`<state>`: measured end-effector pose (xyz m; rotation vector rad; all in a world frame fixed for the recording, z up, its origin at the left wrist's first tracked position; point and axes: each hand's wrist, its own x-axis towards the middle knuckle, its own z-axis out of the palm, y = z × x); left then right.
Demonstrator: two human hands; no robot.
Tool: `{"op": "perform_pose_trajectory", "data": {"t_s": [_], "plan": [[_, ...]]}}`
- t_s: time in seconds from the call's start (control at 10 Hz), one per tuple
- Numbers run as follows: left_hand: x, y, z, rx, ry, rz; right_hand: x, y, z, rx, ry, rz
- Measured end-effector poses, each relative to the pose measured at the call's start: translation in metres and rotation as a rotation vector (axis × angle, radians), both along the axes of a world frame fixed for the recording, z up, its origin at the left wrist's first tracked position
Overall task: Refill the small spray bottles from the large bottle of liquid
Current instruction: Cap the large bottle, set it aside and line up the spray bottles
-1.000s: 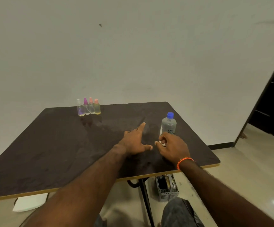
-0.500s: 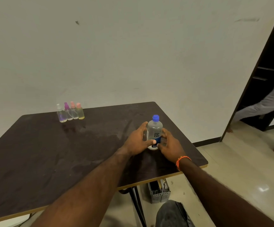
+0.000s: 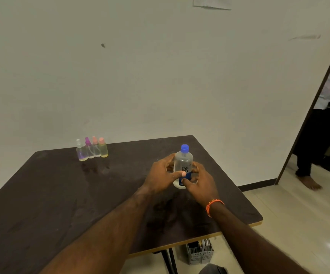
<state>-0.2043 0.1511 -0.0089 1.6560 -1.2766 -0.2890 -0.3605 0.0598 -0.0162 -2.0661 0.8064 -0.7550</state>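
A large clear bottle (image 3: 183,161) with a blue cap and a blue label stands upright on the dark table (image 3: 61,194), right of the middle. My left hand (image 3: 160,176) grips its left side, thumb across the label. My right hand (image 3: 200,180), with an orange band at the wrist, holds its right side with curled fingers. Several small spray bottles (image 3: 92,150) stand in a tight row at the table's far left edge, with white, purple and pink caps; they are out of reach of both hands.
A grey slotted basket (image 3: 198,254) sits on the floor under the table's near right corner. An open doorway at the right shows a person's legs and bare foot (image 3: 308,181). A plain wall stands close behind the table.
One second ago my hands lay on the table beside the bottle. They have since closed round it from both sides, and my view has shifted. A person has come into the doorway.
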Motion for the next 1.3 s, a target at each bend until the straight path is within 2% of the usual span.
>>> {"op": "perform_pose_trajectory", "data": {"t_s": [0.4,0.8,1.1,1.2,1.3], "plan": [[0.084,-0.082,0.042,0.050,-0.040,0.010,0.091,-0.088,0.049,-0.077,0.050,0.036],[0.161,-0.193,-0.001,0.154,-0.050,0.044,0.182,-0.194,0.011,0.010,0.151,-0.008],[0.160,-0.202,-0.025,0.243,0.042,0.076,0.194,-0.206,-0.011,0.034,0.176,-0.019],[0.149,-0.192,-0.012,0.384,0.050,0.131,0.184,-0.199,-0.012,0.027,0.281,-0.067],[0.146,-0.183,-0.008,0.426,0.051,0.153,0.173,-0.196,-0.013,-0.009,0.331,-0.080]]}}
